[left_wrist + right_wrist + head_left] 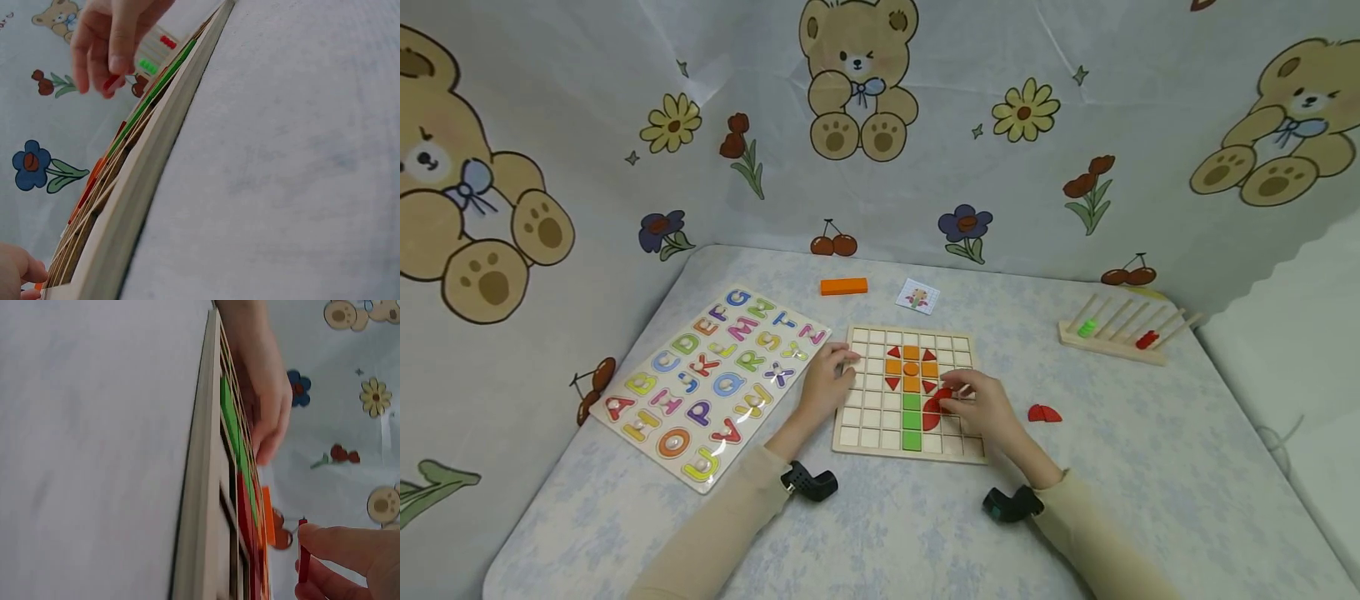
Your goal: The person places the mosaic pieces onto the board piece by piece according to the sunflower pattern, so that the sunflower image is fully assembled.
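Note:
A wooden grid board [867, 433] lies mid-table with flat shapes set in its squares. Orange squares and a round orange piece [911, 369], ringed by small red triangles [892, 383], make a flower over a column of green squares [912, 421]. To the right of the green column sits a red curved piece [931, 420]. My right hand [988, 408] pinches another small flat red piece [304, 553] between thumb and fingers, raised over the board. At the board's left rim rests my left hand [824, 387], fingers reaching over the edge.
A letter puzzle board [647, 400] lies at the left. Behind the grid are an orange block [843, 287] and a picture card [917, 296]. Red quarter-round pieces [1045, 413] lie to the right, with a pegged wooden rack [1112, 346] of green and red beads beyond.

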